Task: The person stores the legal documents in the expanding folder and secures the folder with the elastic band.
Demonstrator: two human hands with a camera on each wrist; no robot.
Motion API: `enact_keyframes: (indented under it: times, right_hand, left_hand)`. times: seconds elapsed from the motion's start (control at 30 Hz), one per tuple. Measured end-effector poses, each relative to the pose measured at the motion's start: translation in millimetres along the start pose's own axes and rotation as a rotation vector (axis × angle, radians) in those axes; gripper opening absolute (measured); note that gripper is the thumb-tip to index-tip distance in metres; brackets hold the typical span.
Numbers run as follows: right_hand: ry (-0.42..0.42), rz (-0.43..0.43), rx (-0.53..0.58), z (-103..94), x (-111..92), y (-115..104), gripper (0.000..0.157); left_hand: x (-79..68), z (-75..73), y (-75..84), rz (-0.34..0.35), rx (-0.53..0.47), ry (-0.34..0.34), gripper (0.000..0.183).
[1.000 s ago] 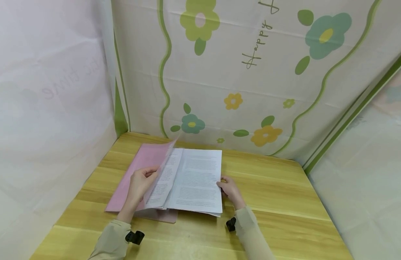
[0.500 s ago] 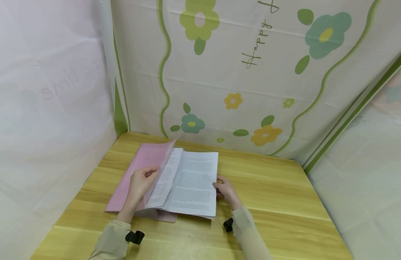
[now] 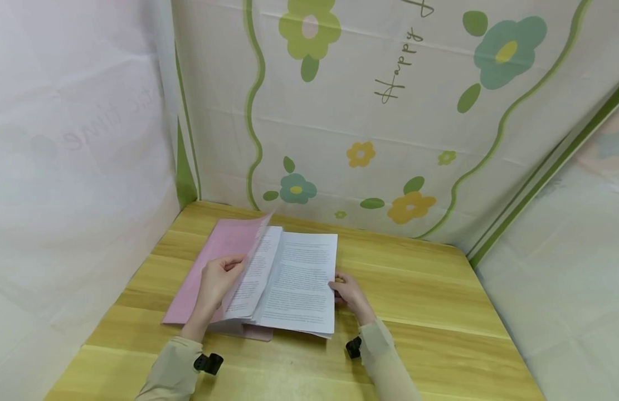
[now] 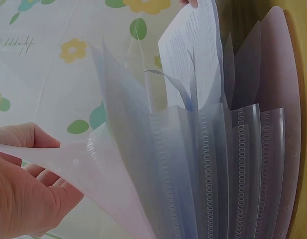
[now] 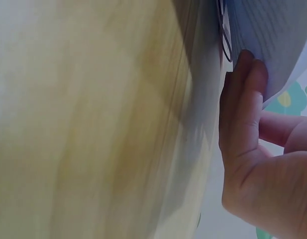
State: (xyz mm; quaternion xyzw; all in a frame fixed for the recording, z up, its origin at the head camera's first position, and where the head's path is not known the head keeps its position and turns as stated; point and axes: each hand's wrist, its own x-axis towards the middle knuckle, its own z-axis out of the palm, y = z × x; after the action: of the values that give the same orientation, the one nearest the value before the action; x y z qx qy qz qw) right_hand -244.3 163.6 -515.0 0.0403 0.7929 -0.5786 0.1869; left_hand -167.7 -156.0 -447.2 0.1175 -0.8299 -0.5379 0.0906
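A pink folder (image 3: 206, 273) lies spread on the table, its cover to the left. My left hand (image 3: 216, 283) pinches a raised pink translucent leaf between thumb and fingers. In the left wrist view, clear plastic sleeves (image 4: 218, 174) with punched strips fan out beside that hand (image 4: 31, 199). Printed sheets (image 3: 301, 278) stretch out to the right, over the folder's lower back cover. With thumb above and fingers beneath, my right hand (image 3: 352, 295) grips their right edge. In the right wrist view its fingers (image 5: 253, 94) lie along the sheets (image 5: 272, 35), raised off the table.
The wooden table (image 3: 414, 317) reaches to a flower-print curtain (image 3: 339, 122) at the back. White fabric walls (image 3: 73, 184) close in both sides. Each wrist wears a small black camera mount (image 3: 209, 363) over a beige sleeve (image 3: 174, 370).
Over the first half second, my right hand shifted slightly left with the printed sheets; since then it has stayed nearly still. The left hand keeps its place on the pink leaf.
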Motion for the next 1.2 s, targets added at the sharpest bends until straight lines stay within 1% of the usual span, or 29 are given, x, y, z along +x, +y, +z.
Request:
enact_keyframes:
  times: [0.27,0.4,0.5,0.67,0.8,1.2]
  right_hand:
    - [-0.003,-0.007,-0.004,3.4,0.3,-1.6,0.037]
    - [-0.003,0.006,0.026,6.0,2.2,-3.5,0.039]
    - [-0.025,0.015,0.072,7.2,3.8,-5.5,0.042]
    - [-0.062,0.011,0.068,7.0,4.5,-8.9,0.043]
    - [-0.053,0.013,0.052,6.5,3.0,-10.6,0.041]
    - [-0.03,-0.007,0.082,13.0,3.5,-11.7,0.037]
  left_hand:
    - [0.7,-0.6,1.5,0.0,0.001,-0.007,0.029]
    - [1.1,-0.3,1.1,-0.004,0.005,-0.012,0.03]
    - [1.5,0.1,1.1,-0.003,0.006,-0.012,0.03]
    - [2.2,0.3,2.0,0.005,0.003,-0.009,0.03]
    - [2.3,0.3,1.8,0.011,-0.001,-0.01,0.03]
    - [1.1,0.6,-0.3,-0.001,0.004,-0.002,0.029]
